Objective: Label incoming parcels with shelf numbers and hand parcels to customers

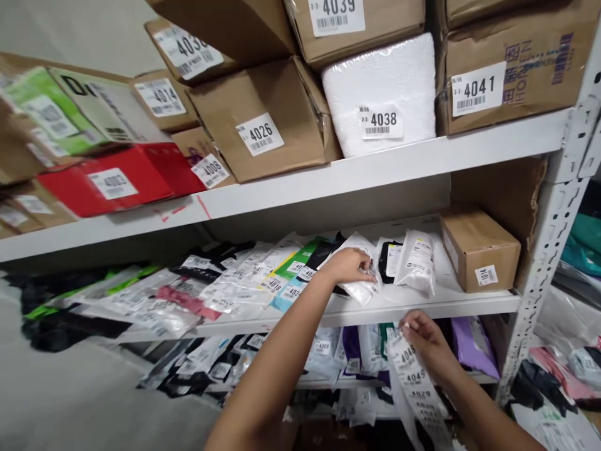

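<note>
My left hand (pixel 350 266) reaches onto the middle shelf, its fingers curled on a white plastic mailer bag (pixel 360 289) at the right end of a row of parcels. Just right of it lie a black parcel (pixel 389 260) with a white label and a plump white mailer bag (pixel 417 263). My right hand (pixel 425 341) is in front of the shelf edge, thumb and fingers pinching a long strip of printed number labels (pixel 416 382). The strip hangs down with numbers such as 4048, 4049 and 4029 showing.
A brown carton (pixel 483 250) sits at the shelf's right end beside the perforated white post (pixel 544 250). Overhead, the upper shelf (pixel 375 169) bears numbered boxes, including a white foam-like package (pixel 380 94). Bagged parcels (pixel 323 351) fill the shelf below.
</note>
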The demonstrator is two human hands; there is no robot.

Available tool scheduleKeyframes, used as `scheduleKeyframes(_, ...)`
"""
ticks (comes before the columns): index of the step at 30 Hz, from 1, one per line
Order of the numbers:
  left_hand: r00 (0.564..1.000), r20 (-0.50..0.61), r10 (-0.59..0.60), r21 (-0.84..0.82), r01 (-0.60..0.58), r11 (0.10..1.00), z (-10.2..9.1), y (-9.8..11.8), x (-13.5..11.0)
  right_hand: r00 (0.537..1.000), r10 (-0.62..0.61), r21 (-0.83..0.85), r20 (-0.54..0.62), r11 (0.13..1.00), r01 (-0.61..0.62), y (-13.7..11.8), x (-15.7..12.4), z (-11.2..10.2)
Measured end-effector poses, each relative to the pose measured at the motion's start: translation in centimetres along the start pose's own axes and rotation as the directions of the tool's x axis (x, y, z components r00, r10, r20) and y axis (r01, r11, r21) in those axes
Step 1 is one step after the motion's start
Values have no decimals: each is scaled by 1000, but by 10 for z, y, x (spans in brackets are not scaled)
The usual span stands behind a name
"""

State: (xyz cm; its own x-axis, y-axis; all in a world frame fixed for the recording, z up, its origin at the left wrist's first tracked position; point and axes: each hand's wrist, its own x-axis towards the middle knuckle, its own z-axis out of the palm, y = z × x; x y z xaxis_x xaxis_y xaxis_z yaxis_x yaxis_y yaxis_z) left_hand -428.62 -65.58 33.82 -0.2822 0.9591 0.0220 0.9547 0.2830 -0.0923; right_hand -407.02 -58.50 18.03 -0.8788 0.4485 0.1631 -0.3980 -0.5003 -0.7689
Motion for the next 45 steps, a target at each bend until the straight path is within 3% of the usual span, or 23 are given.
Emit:
scheduleKeyframes(5, 981, -25, 195, -238, -195, 951, 10, -12, 12, 987, 140, 174, -80, 977, -125, 27, 43, 56)
scheduleKeyframes(9, 988, 78, 135, -391, -94, 916, 11, -16, 21, 962, 140, 227, -233, 970, -86, 43, 70, 75)
scheduleKeyframes(13, 976, 202, 79, -495, 32, 868, 11, -23, 30, 950, 102, 191, -295, 981, -46, 47, 83, 84)
scheduleKeyframes(17, 967, 161, 197, -477, -98, 874, 14, -30, 36, 958, -44, 11, -283, 999, 49, 41, 94, 88)
scheduleKeyframes(19, 964, 152, 219, -505, -115, 855, 14, -33, 36, 928, -195, -114, -317, 979, 167, 39, 100, 86)
scheduleKeyframes(21, 966, 201, 161, -594, -10, 804, 12, -35, 33, 873, -307, -201, -379, 948, 246, 39, 104, 82)
scheduleKeyframes(24, 960, 267, 81, -662, 122, 740, 7, -36, 28, 810, -361, -246, -462, 930, 274, 44, 106, 78)
scheduleKeyframes(27, 958, 244, 148, -613, 35, 790, 6, -36, 24, 786, -364, -252, -500, 929, 270, 48, 105, 77)
scheduleKeyframes(30, 952, 216, 218, -608, -44, 793, 7, -37, 21, 794, -357, -263, -492, 930, 256, 47, 103, 77)
scheduleKeyframes(33, 962, 190, 197, -610, -41, 791, 8, -39, 16, 816, -358, -268, -454, 928, 258, 43, 101, 78)
scheduleKeyframes(40, 994, 103, -21, -607, 79, 791, 16, -32, 8, 894, -286, -240, -346, 948, 211, 40, 72, 70)
scheduleKeyframes(42, 999, 23, -22, -519, 31, 854, 20, -22, 11, 908, -285, -263, -306, 942, 207, 41, 57, 64)
scheduleKeyframes(45, 993, -48, 107, -264, -116, 957, 21, -9, 18, 907, -305, -227, -290, 943, 244, 39, 43, 55)
